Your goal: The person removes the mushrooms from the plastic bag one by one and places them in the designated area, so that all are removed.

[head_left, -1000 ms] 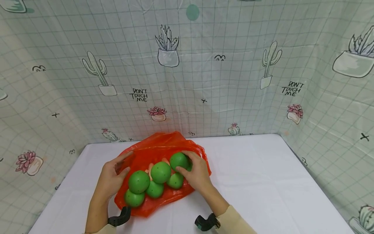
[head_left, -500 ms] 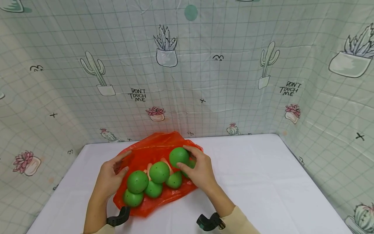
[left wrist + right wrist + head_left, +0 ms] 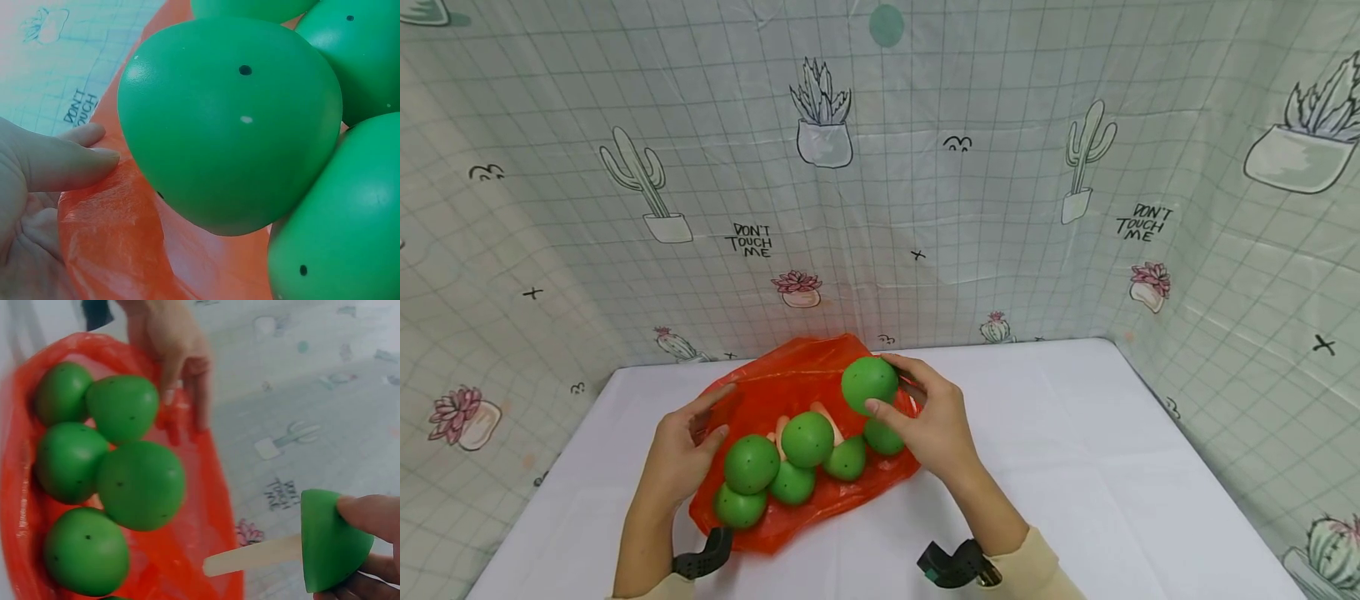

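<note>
My right hand (image 3: 936,417) holds a green-capped toy mushroom (image 3: 868,385) by its domed cap, raised above the bag's right side. In the right wrist view the cap (image 3: 331,544) shows dark green, with a pale stem (image 3: 253,557) pointing left. Several other green toy mushrooms (image 3: 752,464) lie crowded on a red plastic bag (image 3: 775,392), dotted caps upward. At the bag's left edge, my left hand (image 3: 679,458) rests with thumb and fingers spread apart, beside the nearest cap (image 3: 231,125). In the left wrist view its thumb (image 3: 69,159) lies against the red plastic.
A white cloth (image 3: 1060,467) covers the table under the bag. Behind and to both sides hangs a gridded curtain (image 3: 880,208) printed with cacti and potted plants. Each wrist wears a black camera mount (image 3: 955,565).
My right hand has lifted one mushroom up and to the right, away from the pile, uncovering another cap below it. My left hand stays in nearly the same place.
</note>
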